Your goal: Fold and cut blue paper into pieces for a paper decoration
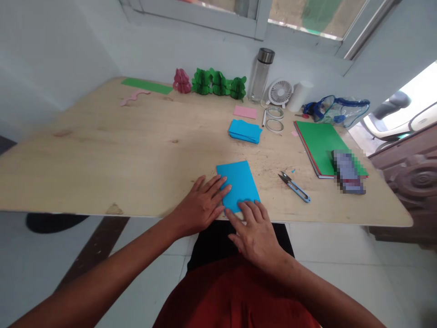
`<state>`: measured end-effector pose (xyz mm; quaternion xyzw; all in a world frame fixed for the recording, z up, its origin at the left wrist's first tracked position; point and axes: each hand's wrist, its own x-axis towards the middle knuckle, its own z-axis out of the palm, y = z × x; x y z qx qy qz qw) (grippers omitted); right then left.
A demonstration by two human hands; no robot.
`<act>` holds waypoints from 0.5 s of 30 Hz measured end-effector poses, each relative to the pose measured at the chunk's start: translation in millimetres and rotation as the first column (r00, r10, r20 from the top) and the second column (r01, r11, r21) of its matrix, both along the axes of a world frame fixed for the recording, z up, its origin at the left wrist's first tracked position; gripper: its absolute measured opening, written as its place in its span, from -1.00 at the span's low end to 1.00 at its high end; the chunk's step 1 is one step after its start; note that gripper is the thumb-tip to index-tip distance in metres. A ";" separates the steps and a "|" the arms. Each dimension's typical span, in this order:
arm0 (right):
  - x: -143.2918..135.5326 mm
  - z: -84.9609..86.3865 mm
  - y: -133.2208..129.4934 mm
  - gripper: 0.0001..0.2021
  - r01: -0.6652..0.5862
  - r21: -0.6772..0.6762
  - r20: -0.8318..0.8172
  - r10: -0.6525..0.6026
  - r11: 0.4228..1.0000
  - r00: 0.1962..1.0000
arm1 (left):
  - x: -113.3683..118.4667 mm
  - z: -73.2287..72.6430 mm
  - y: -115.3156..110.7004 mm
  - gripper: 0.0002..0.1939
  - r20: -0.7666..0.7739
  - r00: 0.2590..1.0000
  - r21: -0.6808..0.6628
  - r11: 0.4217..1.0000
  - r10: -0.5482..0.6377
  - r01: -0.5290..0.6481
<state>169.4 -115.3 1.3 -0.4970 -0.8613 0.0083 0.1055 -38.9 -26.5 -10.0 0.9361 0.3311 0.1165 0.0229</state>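
Observation:
A sheet of blue paper lies flat near the table's front edge. My left hand rests on its left side, fingers stretched out over the paper. At the lower edge of the sheet, my right hand lies with its fingertips touching the paper and its thumb apart. Neither hand grasps anything. Beyond the sheet sits a stack of blue paper pieces, with a pink paper piece behind it. Blue-handled thread snips lie to the right of my right hand.
Green paper ornaments and a pink one stand along the wall. Nearby are a glass bottle, a small fan and tape rolls. Green sheets lie at right under a blurred phone-like object.

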 end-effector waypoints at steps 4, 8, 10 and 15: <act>-2.7 -6.4 -3.3 -0.45 -0.004 0.022 0.025 0.004 1.000 1.000 | 3.5 1.0 -2.3 -0.50 -0.014 1.000 -0.004 1.000 0.024 -0.024; -3.9 -8.1 -5.5 -0.49 0.017 0.035 0.018 -0.017 0.999 1.000 | 7.9 0.9 -6.2 -0.49 -0.014 0.997 0.002 0.997 0.071 -0.071; -1.3 -8.3 -6.6 -0.52 0.031 0.049 0.011 -0.032 0.998 0.999 | 9.1 1.1 -7.1 -0.49 -0.025 0.997 0.002 0.997 0.077 -0.077; 32.3 -10.3 -9.6 -0.55 0.166 0.120 0.019 -0.169 0.979 0.985 | 8.9 2.2 -6.8 -0.49 -0.064 0.995 -0.001 0.997 0.081 -0.081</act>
